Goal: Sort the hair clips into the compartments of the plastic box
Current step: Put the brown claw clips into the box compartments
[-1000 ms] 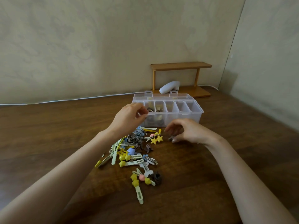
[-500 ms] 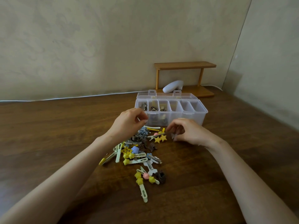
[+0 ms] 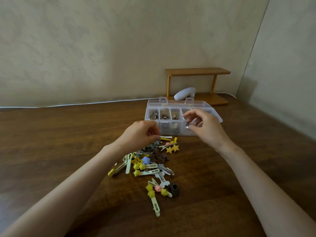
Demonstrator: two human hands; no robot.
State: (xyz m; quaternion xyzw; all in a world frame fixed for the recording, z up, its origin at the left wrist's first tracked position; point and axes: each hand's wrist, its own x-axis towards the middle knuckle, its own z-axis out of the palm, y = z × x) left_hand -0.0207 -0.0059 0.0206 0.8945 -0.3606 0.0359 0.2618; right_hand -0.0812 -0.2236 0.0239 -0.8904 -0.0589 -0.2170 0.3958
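Observation:
A clear plastic box [image 3: 179, 104] with a row of compartments stands open on the wooden table; its three left compartments hold small brown clips. A pile of hair clips [image 3: 150, 161] in yellow, mint, blue and brown lies in front of it. My right hand [image 3: 203, 127] is raised over the box's right half, pinching a small dark clip [image 3: 188, 124] between thumb and fingers. My left hand [image 3: 140, 135] rests at the pile's far edge, fingertips closed around a grey clip there; the grip is partly hidden.
A small wooden shelf [image 3: 196, 72] stands at the back against the wall, with a white object [image 3: 184, 94] under it. A white cable [image 3: 77, 104] runs along the wall's base. The table [image 3: 51, 142] extends bare to the left and right.
My right hand lifted off the table from beside the star clips and moved up over the box with a small dark clip. My left hand dropped slightly onto the pile.

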